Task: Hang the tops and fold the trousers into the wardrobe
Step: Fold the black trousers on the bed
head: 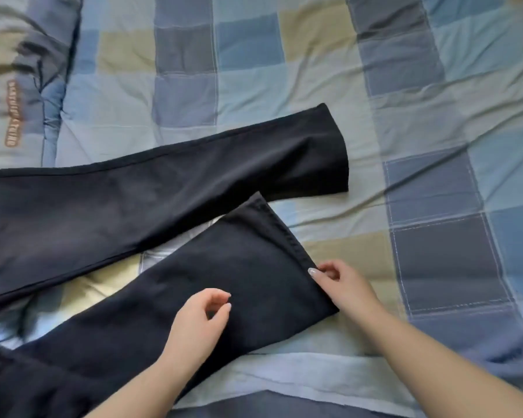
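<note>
Lying spread-legged, black trousers (139,206) meet both hands at one hem.

Left arm: seen bare, entering from the bottom edge and reaching forward and to the right.
Left hand (198,319): held palm-down, wrist slightly bent; fingers loosely curled, with thumb and fingertips apart and nothing gripped between them.
Right arm: seen bare, entering from the lower right corner and stretched diagonally forward and to the left.
Right hand (338,285): held ahead of and to the right of the left hand; fingers curled inward, thumb brought against the fingertips in a pinch; a pale nail is shown on the thumb.
Hands: kept apart, not touching.
</note>
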The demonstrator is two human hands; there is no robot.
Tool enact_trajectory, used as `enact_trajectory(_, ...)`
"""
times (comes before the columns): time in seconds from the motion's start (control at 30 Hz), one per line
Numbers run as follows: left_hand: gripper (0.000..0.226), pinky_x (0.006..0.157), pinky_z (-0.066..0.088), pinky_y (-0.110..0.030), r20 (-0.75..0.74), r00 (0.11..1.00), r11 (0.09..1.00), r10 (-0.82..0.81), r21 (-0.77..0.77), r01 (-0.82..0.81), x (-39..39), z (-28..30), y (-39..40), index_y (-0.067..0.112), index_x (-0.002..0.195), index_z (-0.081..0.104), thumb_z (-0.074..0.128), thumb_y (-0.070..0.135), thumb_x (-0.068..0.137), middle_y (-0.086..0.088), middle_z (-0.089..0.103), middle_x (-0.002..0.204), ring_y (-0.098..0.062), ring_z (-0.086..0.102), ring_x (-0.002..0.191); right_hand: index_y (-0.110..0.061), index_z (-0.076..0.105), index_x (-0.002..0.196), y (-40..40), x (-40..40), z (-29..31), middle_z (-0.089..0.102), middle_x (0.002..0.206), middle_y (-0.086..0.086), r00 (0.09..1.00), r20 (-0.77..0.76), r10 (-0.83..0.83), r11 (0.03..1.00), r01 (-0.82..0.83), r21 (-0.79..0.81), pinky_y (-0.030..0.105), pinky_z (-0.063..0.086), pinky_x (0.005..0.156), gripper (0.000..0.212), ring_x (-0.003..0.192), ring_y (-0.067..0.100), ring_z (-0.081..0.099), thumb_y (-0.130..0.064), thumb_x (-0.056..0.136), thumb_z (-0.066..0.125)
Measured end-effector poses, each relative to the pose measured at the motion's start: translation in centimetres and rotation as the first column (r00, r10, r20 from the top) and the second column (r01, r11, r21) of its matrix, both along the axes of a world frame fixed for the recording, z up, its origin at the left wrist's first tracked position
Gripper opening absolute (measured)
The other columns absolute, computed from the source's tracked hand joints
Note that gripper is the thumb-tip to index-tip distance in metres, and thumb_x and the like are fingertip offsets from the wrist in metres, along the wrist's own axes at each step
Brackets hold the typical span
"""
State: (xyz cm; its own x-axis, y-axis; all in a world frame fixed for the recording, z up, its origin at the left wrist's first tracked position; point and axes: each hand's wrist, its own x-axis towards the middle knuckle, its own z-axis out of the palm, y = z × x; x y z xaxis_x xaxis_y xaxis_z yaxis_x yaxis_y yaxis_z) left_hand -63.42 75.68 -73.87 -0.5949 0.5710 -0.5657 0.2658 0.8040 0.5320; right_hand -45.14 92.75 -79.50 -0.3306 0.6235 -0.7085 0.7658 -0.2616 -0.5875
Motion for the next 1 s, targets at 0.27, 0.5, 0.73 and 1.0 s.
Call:
enact_trajectory(0.27,0.068,0.115,0.016,-0.026,-0.083,0.922,0.897,-0.379,-0.277,0.344,5.2,-0.5,-8.2,0.030,0.146,0.030,0.063,0.032,0.087,0.005,0.020,0.155,-0.014,0.016,0.143,-0.025,0.059,0.109,-6.2,2.4,1.4,0.067,0.092,-0.002,0.999,0.027,-0.046,0.999,0.047,-0.009,0.028,0.052,0.059,0.016,0.056,0.017,0.065,-0.030,0.094,0.054)
enact_trajectory(0.5,0.063,0.117,0.014,-0.037,-0.086,0.693,0.665,-0.716,-0.388,0.638,7.5,-0.6,-10.5,0.028,0.148,0.025,0.048,0.013,0.091,-0.005,0.011,0.159,-0.024,0.011,0.146,-0.015,0.054,0.107,-12.5,11.1,3.5,0.063,0.107,0.012,0.949,0.184,-0.257,0.961,0.271,-0.053,0.040,0.058,0.064,0.018,0.050,0.017,0.058,-0.027,0.094,0.055)
enact_trajectory(0.73,0.023,0.080,0.049,-0.039,-0.116,0.561,0.559,-0.820,-0.377,0.739,2.9,1.0,-12.8,0.027,0.114,0.055,0.040,0.024,0.098,0.004,0.061,0.108,-0.023,0.058,0.101,-0.036,0.036,0.143,-14.8,12.0,6.6,0.052,0.125,-0.014,0.971,0.120,0.207,0.933,-0.233,0.274,0.024,0.040,0.079,0.054,0.100,0.009,0.055,-0.023,0.094,0.054)
enact_trajectory(1.0,0.026,0.083,0.047,-0.033,-0.180,0.682,0.705,-0.709,-0.148,0.693,-0.4,5.3,-13.4,0.024,0.117,0.062,0.045,0.032,0.099,0.005,0.066,0.113,-0.019,0.060,0.105,-0.029,0.048,0.132,-13.6,12.3,11.3,0.066,0.117,0.001,0.739,0.384,0.554,0.750,-0.643,0.155,0.035,0.045,0.075,0.053,0.103,0.028,0.061,-0.012,0.084,0.063)
